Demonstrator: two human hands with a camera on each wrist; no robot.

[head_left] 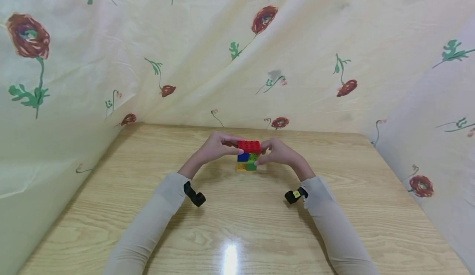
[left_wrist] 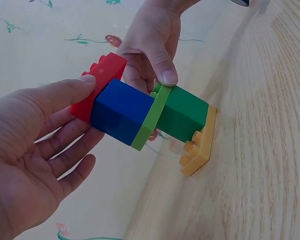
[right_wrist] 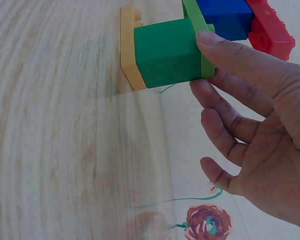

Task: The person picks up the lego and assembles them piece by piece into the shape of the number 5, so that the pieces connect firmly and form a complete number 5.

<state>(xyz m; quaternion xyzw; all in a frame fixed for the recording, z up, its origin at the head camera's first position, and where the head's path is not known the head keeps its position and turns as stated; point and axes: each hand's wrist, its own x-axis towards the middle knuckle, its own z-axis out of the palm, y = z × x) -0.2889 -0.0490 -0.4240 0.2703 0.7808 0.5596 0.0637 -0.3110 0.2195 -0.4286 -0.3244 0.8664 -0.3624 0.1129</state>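
A stack of toy building bricks stands on the table between both hands. From the bottom up it has a flat yellow brick (left_wrist: 203,145), a dark green brick (right_wrist: 167,52), a flat light green brick (left_wrist: 152,120), a blue brick (left_wrist: 124,111) and a red brick (head_left: 249,146). The left hand (head_left: 217,147) pinches the red brick, its thumb on the near side and fingers behind. Lower down, the right hand (head_left: 278,152) holds the light green brick between thumb and forefinger; its other fingers are loosely bent in the right wrist view.
The stack rests on a wood-grain table (head_left: 237,209), toward its back edge. A flower-patterned cloth (head_left: 208,40) hangs behind the table and along both sides. Each wrist wears a small black camera, the left camera (head_left: 194,194) and the right camera (head_left: 295,195).
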